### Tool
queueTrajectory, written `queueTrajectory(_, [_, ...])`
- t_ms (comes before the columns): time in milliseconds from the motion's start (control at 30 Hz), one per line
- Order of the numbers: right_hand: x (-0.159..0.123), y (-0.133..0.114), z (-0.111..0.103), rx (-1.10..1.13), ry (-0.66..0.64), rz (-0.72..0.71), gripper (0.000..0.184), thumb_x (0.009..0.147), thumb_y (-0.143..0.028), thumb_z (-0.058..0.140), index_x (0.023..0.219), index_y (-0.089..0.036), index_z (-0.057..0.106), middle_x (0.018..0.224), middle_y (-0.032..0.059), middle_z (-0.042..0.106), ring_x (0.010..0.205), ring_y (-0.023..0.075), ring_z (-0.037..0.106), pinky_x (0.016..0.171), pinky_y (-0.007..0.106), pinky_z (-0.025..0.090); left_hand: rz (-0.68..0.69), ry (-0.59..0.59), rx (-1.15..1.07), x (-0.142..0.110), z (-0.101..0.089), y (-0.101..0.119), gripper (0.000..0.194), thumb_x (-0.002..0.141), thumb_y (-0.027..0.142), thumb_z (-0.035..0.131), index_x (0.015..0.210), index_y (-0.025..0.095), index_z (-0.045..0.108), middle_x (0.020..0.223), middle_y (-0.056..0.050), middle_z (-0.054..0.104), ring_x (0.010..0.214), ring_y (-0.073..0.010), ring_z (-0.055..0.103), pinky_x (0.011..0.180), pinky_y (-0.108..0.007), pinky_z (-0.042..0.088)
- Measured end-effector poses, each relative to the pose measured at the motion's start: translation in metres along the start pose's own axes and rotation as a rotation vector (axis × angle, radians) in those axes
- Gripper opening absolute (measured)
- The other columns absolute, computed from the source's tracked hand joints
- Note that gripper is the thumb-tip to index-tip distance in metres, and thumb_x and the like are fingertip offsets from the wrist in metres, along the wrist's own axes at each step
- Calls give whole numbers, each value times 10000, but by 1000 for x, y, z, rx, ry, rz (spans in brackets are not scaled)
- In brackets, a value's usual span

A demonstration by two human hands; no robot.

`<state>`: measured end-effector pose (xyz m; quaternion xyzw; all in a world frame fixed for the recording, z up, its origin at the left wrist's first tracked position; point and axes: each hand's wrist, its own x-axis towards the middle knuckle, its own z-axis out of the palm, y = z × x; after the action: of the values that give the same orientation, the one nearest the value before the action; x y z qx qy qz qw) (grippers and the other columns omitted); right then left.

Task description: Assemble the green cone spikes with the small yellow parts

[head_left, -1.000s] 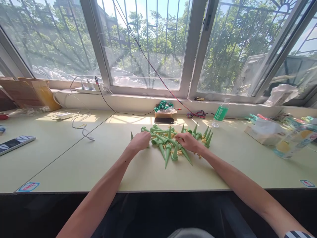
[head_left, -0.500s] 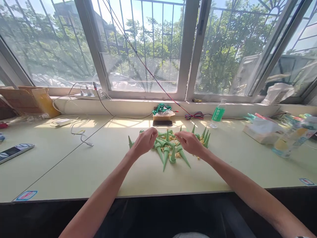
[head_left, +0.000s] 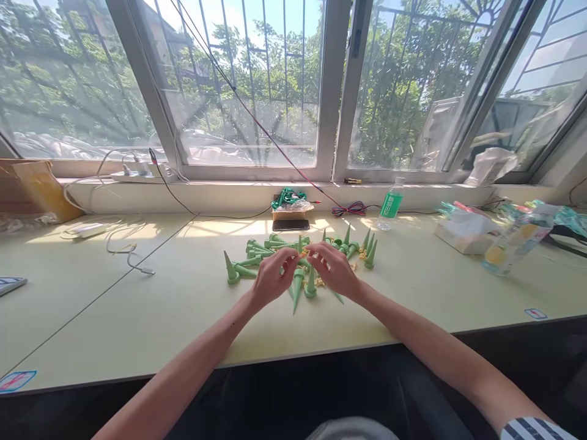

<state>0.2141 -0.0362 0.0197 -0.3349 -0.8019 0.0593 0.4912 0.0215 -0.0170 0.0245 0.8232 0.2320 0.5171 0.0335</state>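
A pile of green plastic cone-shaped spikes lies on the table, some upright and some on their sides. Small yellow pieces are scattered among them. Above the middle of the pile, my left hand has its thumb and fingers drawn together in a pinch. Facing it, my right hand is also pinched, its fingertips nearly meeting the left ones. A yellowish bit shows between the fingertips, too small to tell which hand holds it. One upright spike stands just below the hands.
Behind the pile are a small cardboard box and a black phone. A green-labelled bottle stands back right. Farther right are a tissue box and a larger bottle. A white cable lies left.
Both hands have come closer together over the pile, fingertips now almost touching. The camera view has turned slightly right, so the scene sits farther left.
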Motion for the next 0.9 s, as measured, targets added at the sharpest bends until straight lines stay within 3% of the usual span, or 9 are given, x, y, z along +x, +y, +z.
queueTrajectory(333, [-1,-2,0,38,-19,1,242,1006,-317,425,1054,-227,645,939,62,644,766,151,592,650,253,494,21,-26,-1,-6,9,-1,110,943,173,493,923,196,600,829,-38,678,673,-118,598,616,-227,482])
queueTrajectory(533, [0,-2,0,34,56,-57,216,996,-265,450,979,-201,655,871,53,655,752,149,593,665,264,478,136,20,-30,-5,12,-2,82,930,143,535,950,186,601,819,-23,666,648,-101,584,586,-204,472])
queueTrajectory(733, [-2,-3,0,22,138,-50,174,981,-240,481,980,-203,651,891,54,659,731,142,591,620,254,480,59,65,-54,-3,11,1,47,936,165,529,945,178,573,810,-12,625,603,-83,565,529,-178,450])
queueTrajectory(800, [-1,-3,-3,18,181,-33,172,980,-239,481,980,-203,649,896,53,657,723,138,592,612,248,487,36,27,-59,-3,10,0,57,941,192,522,919,176,571,815,-15,610,577,-78,535,510,-183,431])
queueTrajectory(900, [0,0,-6,13,218,28,176,981,-256,478,974,-199,645,910,51,653,704,128,595,604,237,499,15,-124,-24,-4,11,-1,112,932,273,555,888,173,581,815,-9,595,525,-66,474,517,-201,412])
